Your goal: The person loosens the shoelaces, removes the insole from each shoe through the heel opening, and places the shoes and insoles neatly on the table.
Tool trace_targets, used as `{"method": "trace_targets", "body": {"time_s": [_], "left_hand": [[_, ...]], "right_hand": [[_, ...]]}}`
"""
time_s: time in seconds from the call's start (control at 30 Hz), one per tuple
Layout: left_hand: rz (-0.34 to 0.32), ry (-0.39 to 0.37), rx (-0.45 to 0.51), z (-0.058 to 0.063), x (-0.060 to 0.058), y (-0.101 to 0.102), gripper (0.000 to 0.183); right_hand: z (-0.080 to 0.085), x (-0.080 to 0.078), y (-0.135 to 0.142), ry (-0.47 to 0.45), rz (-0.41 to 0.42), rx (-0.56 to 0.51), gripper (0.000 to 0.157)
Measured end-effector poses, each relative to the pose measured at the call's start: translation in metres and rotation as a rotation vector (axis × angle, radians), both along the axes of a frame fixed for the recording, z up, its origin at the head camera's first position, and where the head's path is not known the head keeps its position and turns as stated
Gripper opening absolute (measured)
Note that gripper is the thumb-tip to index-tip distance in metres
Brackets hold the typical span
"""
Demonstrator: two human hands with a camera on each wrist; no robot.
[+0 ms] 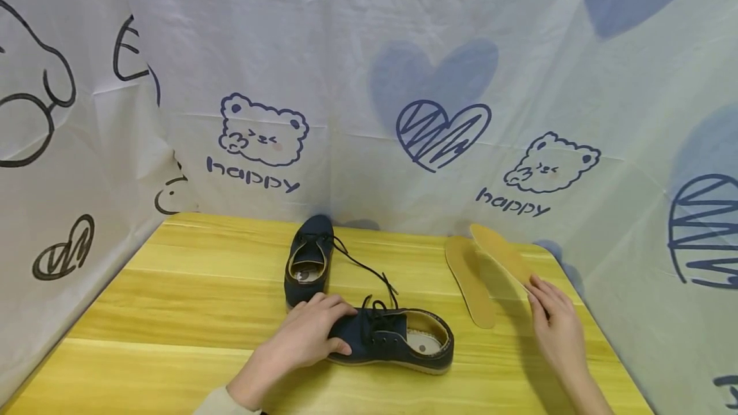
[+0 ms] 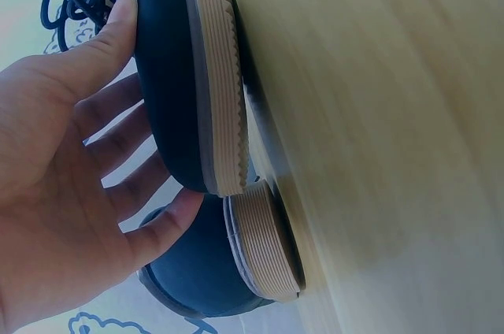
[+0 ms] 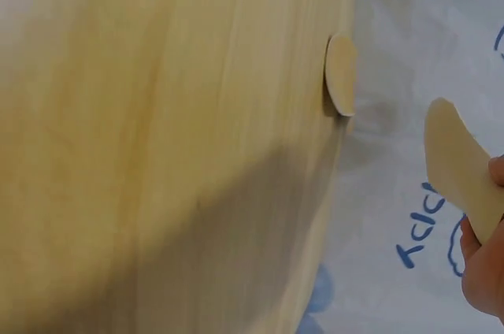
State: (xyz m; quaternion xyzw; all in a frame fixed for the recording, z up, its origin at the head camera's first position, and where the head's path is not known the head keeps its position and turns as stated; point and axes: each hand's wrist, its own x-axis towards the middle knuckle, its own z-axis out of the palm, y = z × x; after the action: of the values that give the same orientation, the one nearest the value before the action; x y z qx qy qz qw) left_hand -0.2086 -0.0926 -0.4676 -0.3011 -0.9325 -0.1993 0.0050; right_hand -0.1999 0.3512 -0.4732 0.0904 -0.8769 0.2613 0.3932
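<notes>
Across the toe of a dark navy lace-up shoe (image 1: 398,344) lies my left hand (image 1: 314,335), thumb on the near side and fingers over the far side, gripping it. That shoe lies sideways, toe to the left, its opening facing up at the right. My right hand (image 1: 558,325) pinches one end of a tan insole (image 1: 501,252) and holds it raised above the table. A second insole (image 1: 473,287) rests on the wood just left of it. In the right wrist view the held insole (image 3: 457,157) shows at the right edge, with only part of the hand visible.
Behind the gripped shoe stands its mate (image 1: 308,261), toe pointing to the back, a loose black lace (image 1: 366,268) trailing right from it. The yellow wood-grain table (image 1: 190,312) meets a white printed cloth (image 1: 346,82) at the back and sides.
</notes>
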Motion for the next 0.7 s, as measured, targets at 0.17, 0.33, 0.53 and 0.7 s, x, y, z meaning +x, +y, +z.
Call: {"method": "trace_targets", "body": {"time_s": [0.17, 0.33, 0.53, 0.7], "left_hand": [[0.003, 0.004, -0.003, 0.0, 0.0, 0.0, 0.057], [-0.002, 0.002, -0.006, 0.0, 0.0, 0.0, 0.057], [-0.003, -0.007, -0.004, 0.001, 0.0, -0.001, 0.057], [-0.003, -0.009, -0.001, 0.001, -0.001, -0.001, 0.057]], "right_hand": [[-0.007, -0.011, 0.008, -0.014, -0.031, -0.015, 0.022], [-0.013, -0.023, 0.013, 0.013, -0.041, -0.001, 0.019], [-0.013, -0.034, 0.017, -0.038, -0.053, 0.031, 0.018], [-0.013, -0.04, 0.02, -0.127, -0.065, 0.073, 0.019]]}}
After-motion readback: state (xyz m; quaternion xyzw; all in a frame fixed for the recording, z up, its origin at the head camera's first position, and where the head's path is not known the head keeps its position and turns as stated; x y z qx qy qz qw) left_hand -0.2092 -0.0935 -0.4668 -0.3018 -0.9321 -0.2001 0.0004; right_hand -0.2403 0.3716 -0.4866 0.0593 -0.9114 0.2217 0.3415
